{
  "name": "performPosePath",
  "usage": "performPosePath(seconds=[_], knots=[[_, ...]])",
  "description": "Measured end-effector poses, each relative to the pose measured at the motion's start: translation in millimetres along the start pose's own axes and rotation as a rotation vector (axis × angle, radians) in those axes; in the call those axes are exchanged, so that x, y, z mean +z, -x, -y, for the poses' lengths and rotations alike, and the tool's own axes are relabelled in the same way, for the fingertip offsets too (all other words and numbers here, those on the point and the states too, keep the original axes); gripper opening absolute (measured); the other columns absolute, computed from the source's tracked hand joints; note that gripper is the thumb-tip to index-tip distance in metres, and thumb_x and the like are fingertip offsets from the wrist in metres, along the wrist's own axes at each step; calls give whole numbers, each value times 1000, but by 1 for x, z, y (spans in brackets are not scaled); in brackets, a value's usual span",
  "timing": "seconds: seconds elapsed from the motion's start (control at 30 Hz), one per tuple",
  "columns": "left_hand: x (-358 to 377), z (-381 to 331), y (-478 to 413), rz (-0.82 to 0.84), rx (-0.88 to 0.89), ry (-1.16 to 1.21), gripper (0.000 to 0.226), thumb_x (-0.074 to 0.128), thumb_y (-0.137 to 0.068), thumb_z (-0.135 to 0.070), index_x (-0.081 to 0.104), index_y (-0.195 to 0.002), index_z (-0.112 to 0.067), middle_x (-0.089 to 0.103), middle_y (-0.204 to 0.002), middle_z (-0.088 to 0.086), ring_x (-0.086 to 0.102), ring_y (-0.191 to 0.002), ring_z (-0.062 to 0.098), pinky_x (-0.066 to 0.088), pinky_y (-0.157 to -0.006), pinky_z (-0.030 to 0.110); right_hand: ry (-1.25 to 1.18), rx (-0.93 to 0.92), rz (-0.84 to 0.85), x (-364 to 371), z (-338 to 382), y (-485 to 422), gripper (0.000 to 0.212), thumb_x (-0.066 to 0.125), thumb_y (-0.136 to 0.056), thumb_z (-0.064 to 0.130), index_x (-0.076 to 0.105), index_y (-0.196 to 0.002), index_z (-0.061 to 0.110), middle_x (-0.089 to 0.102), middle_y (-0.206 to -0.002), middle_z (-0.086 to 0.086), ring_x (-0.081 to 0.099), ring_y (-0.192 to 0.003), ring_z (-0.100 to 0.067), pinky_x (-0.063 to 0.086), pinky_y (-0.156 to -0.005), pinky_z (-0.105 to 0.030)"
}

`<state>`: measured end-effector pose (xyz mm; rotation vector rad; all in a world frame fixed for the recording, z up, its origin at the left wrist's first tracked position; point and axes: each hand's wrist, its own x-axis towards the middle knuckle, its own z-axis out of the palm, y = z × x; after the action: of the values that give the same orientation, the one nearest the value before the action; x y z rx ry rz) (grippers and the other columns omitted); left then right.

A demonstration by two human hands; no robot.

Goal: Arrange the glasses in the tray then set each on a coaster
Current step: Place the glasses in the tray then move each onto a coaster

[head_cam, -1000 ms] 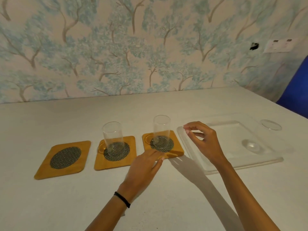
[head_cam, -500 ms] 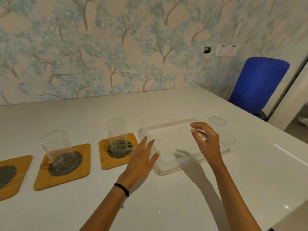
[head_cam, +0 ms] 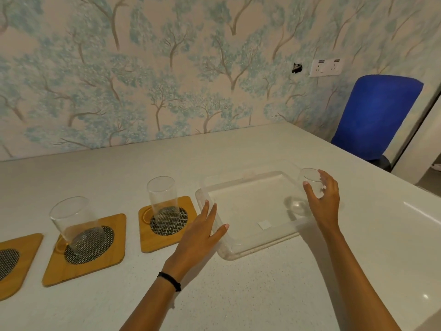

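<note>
Three wooden coasters with dark mesh centres lie in a row at the left. A clear glass (head_cam: 71,223) stands on the middle coaster (head_cam: 83,254) and another glass (head_cam: 162,201) on the right coaster (head_cam: 164,225). The left coaster (head_cam: 12,261) is bare and cut by the frame edge. A clear plastic tray (head_cam: 238,249) sits to their right. A third glass (head_cam: 307,185) stands at the tray's far right corner; my right hand (head_cam: 322,199) curls around it, fingers at its rim. My left hand (head_cam: 200,235) hovers open beside the tray's left rim.
The white table runs back to a wall with tree-pattern wallpaper. A blue chair (head_cam: 374,115) stands past the table's far right corner. The table's right edge lies close to the tray's right side.
The view swung right, so the coasters shifted left in frame. My right hand reached across the tray to the glass at its far right corner. My left hand stayed near the tray's left rim.
</note>
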<state>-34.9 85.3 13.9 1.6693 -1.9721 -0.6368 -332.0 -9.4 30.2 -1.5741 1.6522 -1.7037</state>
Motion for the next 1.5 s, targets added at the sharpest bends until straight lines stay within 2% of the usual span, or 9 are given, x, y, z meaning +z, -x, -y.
performPosePath(seconds=[0.23,0.43,0.57,0.7,0.8,1.03,1.17,1.33,1.5], knots=[[1,1,1,6,-17,19,79,28,-80,-66,-2,-145,-31,-8,-157,-6,8,-145,20,16,-117,42,77,13,32,5,-5,-2,62,68,-82,30,39,-135,21,45,-139,-8,47,-124,-25,43,-98,-41],[2,-1,3,-8,-23,51,82,26,-77,-68,-3,-145,-33,-9,-157,-7,10,-145,20,20,-115,39,140,18,27,8,-3,-3,65,71,-79,32,37,-134,23,50,-132,-12,50,-119,-29,45,-91,-45],[4,0,4,-54,-28,68,81,27,-77,-69,2,-145,-34,-4,-158,-8,14,-144,19,24,-114,38,119,14,11,8,-2,-1,65,73,-77,31,39,-133,23,52,-129,-12,52,-115,-28,45,-90,-44],[7,0,6,-110,-16,105,81,29,-76,-70,11,-145,-32,3,-158,-8,13,-144,15,21,-114,34,59,8,21,6,0,1,64,74,-77,26,41,-132,19,52,-129,-14,52,-114,-29,46,-94,-45],[7,0,6,-144,-13,112,75,34,-80,-66,18,-145,-30,7,-158,-6,15,-143,13,22,-112,31,7,-10,18,3,6,1,62,74,-77,21,43,-130,16,52,-127,-17,52,-113,-30,46,-93,-41],[0,3,15,-202,62,32,47,44,-93,-42,37,-138,-29,27,-154,-3,30,-139,16,31,-112,36,-44,-106,37,7,39,8,62,75,-75,22,44,-129,18,53,-129,-15,51,-112,-23,44,-91,-32],[-14,4,27,-249,104,-12,37,45,-95,-35,48,-131,-27,40,-147,-3,50,-120,21,46,-100,39,-76,-149,36,16,68,18,63,75,-75,26,44,-129,20,53,-128,-12,50,-109,-17,44,-88,-29],[-35,17,46,-298,176,9,32,45,-96,-29,54,-125,-22,51,-138,-1,44,-126,13,46,-100,34,-141,-184,80,34,107,49,60,76,-74,27,46,-126,26,54,-121,-2,54,-106,-16,44,-84,-24],[-63,47,80,-262,186,-43,30,45,-95,-29,55,-123,-23,56,-130,-4,49,-119,11,45,-94,26,-193,-200,193,61,144,96,59,76,-74,23,47,-125,23,56,-118,-1,58,-103,-18,50,-82,-29]])
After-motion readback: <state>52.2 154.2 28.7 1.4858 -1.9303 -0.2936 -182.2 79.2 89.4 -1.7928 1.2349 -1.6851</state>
